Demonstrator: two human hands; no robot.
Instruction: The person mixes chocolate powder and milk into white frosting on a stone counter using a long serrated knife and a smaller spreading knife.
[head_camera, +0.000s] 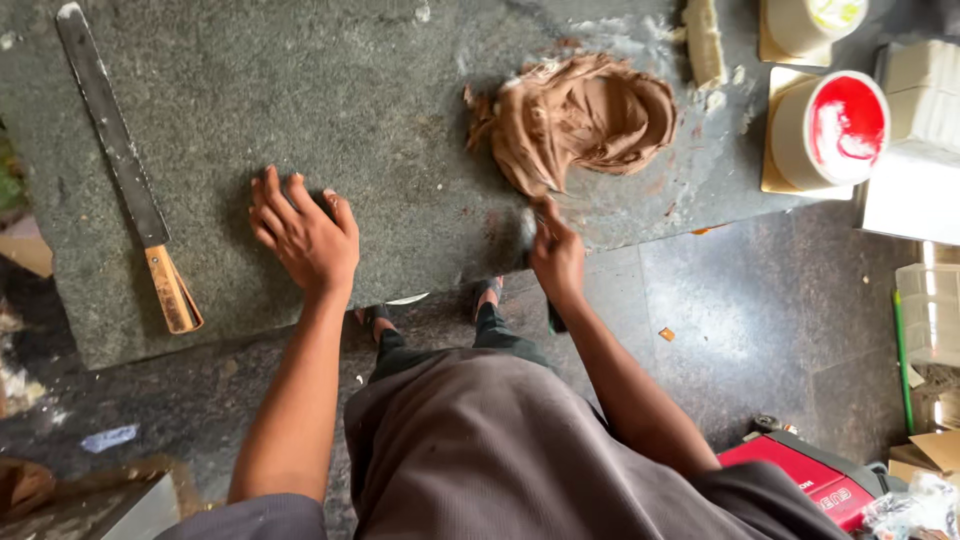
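Note:
A mound of brown cream (585, 118) lies spread on a dark granite slab (300, 100). My right hand (556, 255) is closed around a thin scraper or spatula, most of it hidden by my fingers, and its tip meets the near edge of the cream. My left hand (304, 233) rests flat on the slab with fingers spread, holding nothing. A long knife with a wooden handle (125, 165) lies to the left of that hand.
A white tub with red colouring (832, 130) and another tub (808, 22) stand on squares at the slab's right end, beside white stacked boxes (915, 140). A pale cake strip (703, 40) lies at the back. A red machine (810, 480) sits on the floor.

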